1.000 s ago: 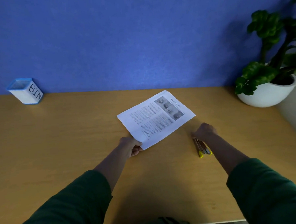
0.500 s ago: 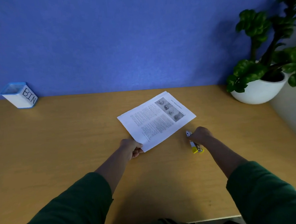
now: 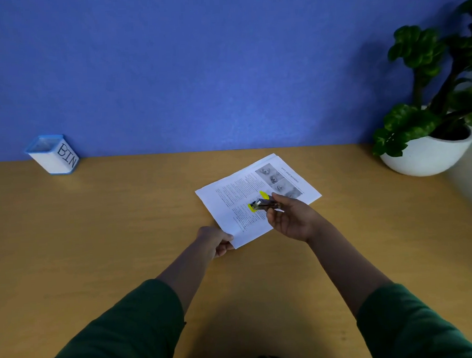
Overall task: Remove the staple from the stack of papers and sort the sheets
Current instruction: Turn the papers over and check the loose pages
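Observation:
A stack of printed white papers lies askew on the wooden desk, with text and small photos on the top sheet. My left hand pinches the stack's near corner. My right hand grips a yellow-and-metal staple remover and holds it just above the middle of the top sheet, palm turned up. The staple itself is too small to see.
A white cup with a blue rim, labelled BIN, stands at the back left by the blue wall. At the back right sits a green plant in a white pot. The desk's near edge runs below my sleeves.
My right hand picked the staple remover up off the desk to the right of the papers and carried it left, over the top sheet. My left hand kept its hold on the corner.

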Available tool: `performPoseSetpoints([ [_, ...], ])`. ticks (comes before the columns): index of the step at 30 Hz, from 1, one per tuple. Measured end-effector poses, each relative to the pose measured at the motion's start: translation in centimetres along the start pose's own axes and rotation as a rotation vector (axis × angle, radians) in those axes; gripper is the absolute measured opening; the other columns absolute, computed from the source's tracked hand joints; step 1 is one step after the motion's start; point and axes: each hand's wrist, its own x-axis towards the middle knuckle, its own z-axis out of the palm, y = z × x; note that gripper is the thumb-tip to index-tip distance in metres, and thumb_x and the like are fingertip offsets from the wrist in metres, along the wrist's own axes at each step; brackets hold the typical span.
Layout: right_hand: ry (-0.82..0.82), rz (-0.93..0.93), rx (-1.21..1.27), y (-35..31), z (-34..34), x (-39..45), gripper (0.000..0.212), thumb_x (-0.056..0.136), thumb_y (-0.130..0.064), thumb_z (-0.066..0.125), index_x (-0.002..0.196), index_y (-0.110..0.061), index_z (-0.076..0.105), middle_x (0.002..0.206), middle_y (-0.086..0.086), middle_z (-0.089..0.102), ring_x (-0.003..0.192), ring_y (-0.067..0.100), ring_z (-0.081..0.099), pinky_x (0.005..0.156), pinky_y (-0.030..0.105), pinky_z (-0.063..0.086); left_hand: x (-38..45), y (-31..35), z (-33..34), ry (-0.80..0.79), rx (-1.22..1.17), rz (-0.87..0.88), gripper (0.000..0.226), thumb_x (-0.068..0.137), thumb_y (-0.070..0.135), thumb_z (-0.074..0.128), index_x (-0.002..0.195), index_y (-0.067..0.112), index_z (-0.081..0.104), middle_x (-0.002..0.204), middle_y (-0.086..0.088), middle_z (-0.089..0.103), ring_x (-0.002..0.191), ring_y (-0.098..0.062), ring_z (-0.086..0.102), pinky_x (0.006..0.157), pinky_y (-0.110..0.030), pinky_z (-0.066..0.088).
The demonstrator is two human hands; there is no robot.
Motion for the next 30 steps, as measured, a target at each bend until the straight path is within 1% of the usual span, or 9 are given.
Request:
performPoseSetpoints([
  [5,-0.061,0.040,0.097,1.0,0.7,0.4,0.019,0.090,-0.022,0.059,0.086,-0.004,0.064,0.065,0.010,0.068,0.048,0.012,0.061,0.051,0.018,0.055,-0.1,0.1,-0.4,0.011,0.010,0.023,0.016,0.079,-0.008,0.067,0.090,-0.004,0.057,0.070,-0.015,0.062,0.054,-0.020,0.063,0.038,-0.021,0.040],
  [10,-0.117,0.050,0.193,1.9,0.6,0.4,0.029,0.087,-0.026,0.061,0.088,0.003,0.063,0.067,0.009,0.069,0.051,0.012,0.065,0.055,0.019,0.058,-0.2,-0.1,-0.8,0.006,0.031,0.039,0.021,0.078,-0.011,0.066,0.097,-0.007,0.057,0.070,-0.018,0.062,0.053,-0.022,0.064,0.037,-0.019,0.041],
  [14,-0.217,-0.014,0.177,2.5,0.9,0.5,0.027,0.084,-0.024,0.061,0.095,0.000,0.065,0.074,0.009,0.071,0.059,0.012,0.068,0.061,0.020,0.058,-0.4,0.1,-1.0,0.000,0.031,0.051,0.022,0.079,-0.011,0.066,0.100,-0.010,0.058,0.070,-0.018,0.062,0.047,-0.020,0.063,0.041,-0.021,0.042],
  [17,-0.291,-0.055,0.130,2.7,1.4,0.8,0.026,0.091,-0.022,0.052,0.098,0.001,0.062,0.079,0.009,0.072,0.067,0.014,0.070,0.065,0.022,0.059,-0.4,0.4,-1.1,-0.004,0.031,0.053,0.026,0.080,-0.010,0.065,0.106,-0.011,0.059,0.074,-0.019,0.063,0.057,-0.023,0.063,0.043,-0.021,0.043],
  [21,-0.349,-0.131,-0.033,2.6,1.9,0.7,0.022,0.095,-0.014,0.043,0.102,-0.002,0.061,0.083,0.012,0.070,0.076,0.021,0.069,0.078,0.032,0.058,-0.2,0.6,-1.4,0.016,0.028,0.048,0.027,0.080,-0.010,0.066,0.106,-0.012,0.060,0.071,-0.018,0.062,0.056,-0.023,0.061,0.044,-0.022,0.044],
  [23,-0.311,-0.157,-0.140,2.8,1.8,0.6,0.022,0.095,-0.010,0.039,0.100,-0.007,0.061,0.083,0.010,0.069,0.076,0.022,0.066,0.079,0.036,0.056,-0.1,0.7,-1.5,0.037,0.035,0.055,0.028,0.078,-0.011,0.067,0.106,-0.013,0.060,0.072,-0.018,0.061,0.055,-0.023,0.059,0.044,-0.023,0.046],
  [25,-0.224,-0.201,-0.271,3.2,1.8,0.7,0.022,0.095,-0.011,0.038,0.098,-0.013,0.059,0.081,0.007,0.064,0.073,0.020,0.060,0.074,0.034,0.053,0.0,0.8,-1.5,0.059,0.042,0.061,0.029,0.077,-0.011,0.069,0.105,-0.014,0.060,0.075,-0.020,0.060,0.055,-0.024,0.058,0.046,-0.025,0.047],
  [28,-0.038,-0.295,-0.476,4.3,1.9,0.8,0.012,0.093,-0.029,0.051,0.088,-0.019,0.054,0.069,-0.001,0.055,0.059,0.011,0.051,0.060,0.026,0.049,-0.1,0.9,-1.5,0.071,0.063,0.078,0.026,0.076,-0.011,0.070,0.100,-0.015,0.061,0.075,-0.021,0.059,0.051,-0.024,0.055,0.044,-0.026,0.045],
  [30,0.078,-0.388,-0.584,5.3,1.8,1.0,0.022,0.088,-0.035,0.060,0.080,-0.018,0.050,0.058,-0.002,0.045,0.048,0.008,0.043,0.047,0.021,0.042,-0.1,0.9,-1.6,0.078,0.064,0.083,0.020,0.074,-0.011,0.071,0.093,-0.012,0.062,0.076,-0.021,0.060,0.052,-0.024,0.057,0.042,-0.026,0.047],
])
